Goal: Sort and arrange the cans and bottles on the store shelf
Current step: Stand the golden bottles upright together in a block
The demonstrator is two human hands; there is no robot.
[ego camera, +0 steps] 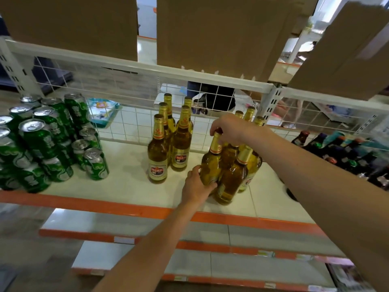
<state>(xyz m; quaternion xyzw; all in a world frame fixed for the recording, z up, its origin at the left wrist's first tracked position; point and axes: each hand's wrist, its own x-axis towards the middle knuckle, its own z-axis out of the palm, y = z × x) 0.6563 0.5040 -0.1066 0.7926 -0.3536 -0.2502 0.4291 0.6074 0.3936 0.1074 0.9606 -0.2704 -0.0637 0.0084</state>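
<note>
On the white shelf (126,182), the left hand (196,185) curls its fingers around a golden bottle (209,165) low down. The right hand (227,128) pinches its cap, mostly hiding it. Dark bottles (347,154) at the right are blurred.

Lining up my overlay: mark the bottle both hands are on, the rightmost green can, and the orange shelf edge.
held bottle (209,163), head view, on its amber shoulder.
rightmost green can (97,168), head view, on its side wall.
orange shelf edge (105,205), head view, on the front strip.
</note>
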